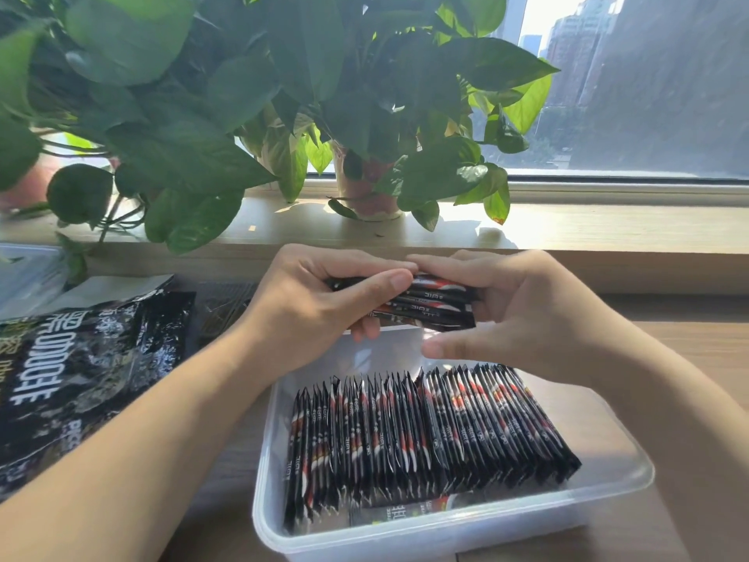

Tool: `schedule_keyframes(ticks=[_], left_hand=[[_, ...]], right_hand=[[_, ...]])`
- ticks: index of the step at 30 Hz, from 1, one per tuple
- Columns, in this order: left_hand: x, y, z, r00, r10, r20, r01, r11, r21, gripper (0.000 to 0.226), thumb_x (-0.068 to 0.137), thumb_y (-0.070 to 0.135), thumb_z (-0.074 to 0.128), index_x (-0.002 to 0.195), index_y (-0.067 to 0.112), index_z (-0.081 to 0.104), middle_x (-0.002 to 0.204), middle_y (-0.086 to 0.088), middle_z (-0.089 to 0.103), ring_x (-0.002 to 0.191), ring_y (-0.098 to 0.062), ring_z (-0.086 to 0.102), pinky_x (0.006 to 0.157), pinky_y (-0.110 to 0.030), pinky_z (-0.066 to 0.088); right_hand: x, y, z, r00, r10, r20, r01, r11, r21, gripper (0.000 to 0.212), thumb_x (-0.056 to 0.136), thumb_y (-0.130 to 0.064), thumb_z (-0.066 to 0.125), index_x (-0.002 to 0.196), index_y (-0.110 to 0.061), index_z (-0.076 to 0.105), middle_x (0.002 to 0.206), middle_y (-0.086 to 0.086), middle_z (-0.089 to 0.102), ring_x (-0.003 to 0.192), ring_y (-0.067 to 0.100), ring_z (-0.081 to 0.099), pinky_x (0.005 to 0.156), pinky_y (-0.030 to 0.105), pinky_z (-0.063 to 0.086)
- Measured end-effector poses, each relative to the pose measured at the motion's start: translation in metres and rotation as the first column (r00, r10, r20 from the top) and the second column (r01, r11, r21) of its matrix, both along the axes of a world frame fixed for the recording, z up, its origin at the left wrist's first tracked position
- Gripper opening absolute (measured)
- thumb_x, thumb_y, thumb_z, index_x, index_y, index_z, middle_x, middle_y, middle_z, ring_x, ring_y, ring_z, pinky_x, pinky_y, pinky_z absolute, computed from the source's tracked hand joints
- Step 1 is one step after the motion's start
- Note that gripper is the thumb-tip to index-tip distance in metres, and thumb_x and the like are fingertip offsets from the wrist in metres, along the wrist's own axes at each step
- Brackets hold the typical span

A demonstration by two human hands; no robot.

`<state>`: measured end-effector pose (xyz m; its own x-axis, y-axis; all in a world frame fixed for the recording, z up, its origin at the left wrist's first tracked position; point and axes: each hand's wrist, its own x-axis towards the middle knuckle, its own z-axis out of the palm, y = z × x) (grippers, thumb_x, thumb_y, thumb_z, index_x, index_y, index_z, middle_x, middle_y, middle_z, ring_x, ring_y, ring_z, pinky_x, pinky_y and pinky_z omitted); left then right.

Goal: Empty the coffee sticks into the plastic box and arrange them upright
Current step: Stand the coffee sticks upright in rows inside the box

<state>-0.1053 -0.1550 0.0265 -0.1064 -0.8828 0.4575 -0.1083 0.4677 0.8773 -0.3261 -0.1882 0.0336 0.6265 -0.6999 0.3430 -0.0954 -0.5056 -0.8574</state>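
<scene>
Holding a sticks bundle (425, 304) over the box (608, 492); both hands gripping

You have two hands in view, your left hand (308, 302) and your right hand (506, 314), holding one small bundle of black-and-red foil coffee sticks (433, 306); at least four show in it. One clear rectangular plastic box (620, 464) sits below you, with one packed row of standing sticks (425, 427), too many to count surely, and one stick lying flat (405, 511) at its near wall. One large black foil bag (81, 367) lies to your left. Two plant pots show: one pale patterned pot (364, 192), one reddish pot (28, 184).
</scene>
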Motion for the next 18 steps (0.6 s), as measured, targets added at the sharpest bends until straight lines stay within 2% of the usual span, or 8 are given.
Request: schedule_keyframes(ticks=[4,6,8,10,13,16,18], left_hand=[[0.004,-0.001,0.000,0.999,-0.047,0.006,0.046,0.998,0.039,0.024,0.072,0.022,0.077,0.094,0.014,0.081,0.072,-0.010,0.074,0.052,-0.016,0.059,0.049,-0.021,0.050],[0.006,-0.003,0.000,0.997,-0.068,0.035,0.067,0.997,0.042,0.027,0.070,0.020,0.078,0.096,0.013,0.081,0.075,-0.010,0.075,0.054,-0.017,0.059,0.052,-0.022,0.050],[0.008,-0.004,0.001,0.994,-0.091,0.065,0.089,0.995,0.034,0.026,0.071,0.017,0.078,0.096,0.011,0.081,0.075,-0.007,0.074,0.054,-0.017,0.058,0.053,-0.022,0.050],[0.011,-0.005,0.002,0.987,-0.136,0.086,0.135,0.991,0.017,0.023,0.075,0.013,0.079,0.097,0.007,0.080,0.075,-0.007,0.073,0.053,-0.018,0.057,0.053,-0.022,0.049],[0.017,-0.006,0.004,0.977,-0.177,0.117,0.178,0.984,0.003,0.026,0.075,0.017,0.081,0.099,0.005,0.079,0.078,-0.015,0.072,0.054,-0.018,0.058,0.053,-0.023,0.050],[0.018,-0.005,0.008,0.979,-0.158,0.130,0.158,0.987,0.009,0.025,0.074,0.015,0.077,0.098,0.007,0.080,0.081,-0.021,0.071,0.055,-0.019,0.059,0.054,-0.024,0.051],[0.016,-0.005,0.008,0.981,-0.131,0.140,0.130,0.991,0.020,0.023,0.075,0.013,0.075,0.098,0.010,0.081,0.083,-0.018,0.072,0.057,-0.021,0.059,0.055,-0.024,0.052]], right_hand=[[0.003,0.000,-0.002,0.998,-0.051,0.043,0.055,0.995,-0.088,0.054,0.070,-0.019,0.083,0.123,-0.017,0.071,0.109,0.006,0.077,0.103,0.028,0.072,0.095,0.053,0.055],[0.003,0.000,-0.002,0.998,-0.058,0.027,0.060,0.992,-0.110,0.048,0.071,-0.025,0.085,0.118,-0.027,0.074,0.099,0.006,0.076,0.095,0.037,0.070,0.086,0.058,0.055],[0.005,0.002,-0.001,0.999,-0.054,0.000,0.054,0.994,-0.091,0.049,0.074,-0.020,0.088,0.119,-0.029,0.073,0.093,0.010,0.072,0.087,0.043,0.067,0.074,0.060,0.054],[0.005,0.005,0.001,0.998,-0.033,-0.050,0.030,0.998,-0.059,0.044,0.078,-0.013,0.085,0.119,-0.023,0.075,0.090,0.013,0.068,0.081,0.044,0.064,0.067,0.057,0.053],[0.006,0.011,0.003,0.995,0.005,-0.097,-0.009,0.999,-0.041,0.033,0.084,-0.017,0.081,0.117,-0.021,0.075,0.091,0.017,0.064,0.075,0.037,0.062,0.062,0.051,0.050],[0.009,0.011,0.001,0.992,-0.051,-0.118,0.043,0.997,-0.069,0.034,0.087,-0.019,0.078,0.119,-0.029,0.074,0.089,0.008,0.065,0.072,0.031,0.060,0.060,0.043,0.048],[0.009,0.007,-0.001,0.983,-0.105,-0.148,0.090,0.990,-0.105,0.037,0.086,-0.020,0.078,0.120,-0.034,0.072,0.088,0.002,0.066,0.067,0.022,0.058,0.058,0.033,0.046]])
